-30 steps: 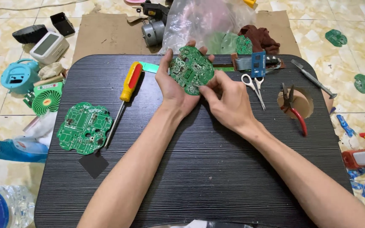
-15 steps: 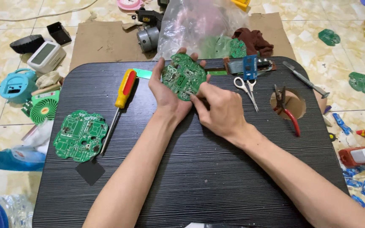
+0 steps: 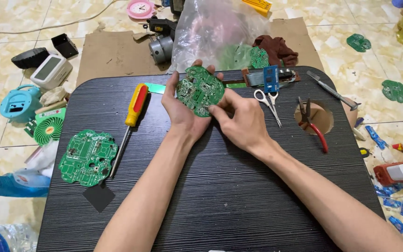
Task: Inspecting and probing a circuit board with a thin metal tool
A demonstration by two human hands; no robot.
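Currently, item one: round green circuit board [image 3: 200,90], held up over the far middle of the black bench [image 3: 239,196]. Left hand [image 3: 181,108] cups it from behind, fingers curled round its far rim. Right hand [image 3: 242,121] pinches its lower near edge with thumb and fingertips. Against a second ago the board sits a little more upright and the right hand has slid nearer the bottom edge; the handling reads as turning it over for inspection. Item two: second green board [image 3: 88,157], flat at the left edge. Item three: yellow-and-red screwdriver [image 3: 130,120] beside it. Hidden: the held board's back face and the left palm; tiny parts indistinct.
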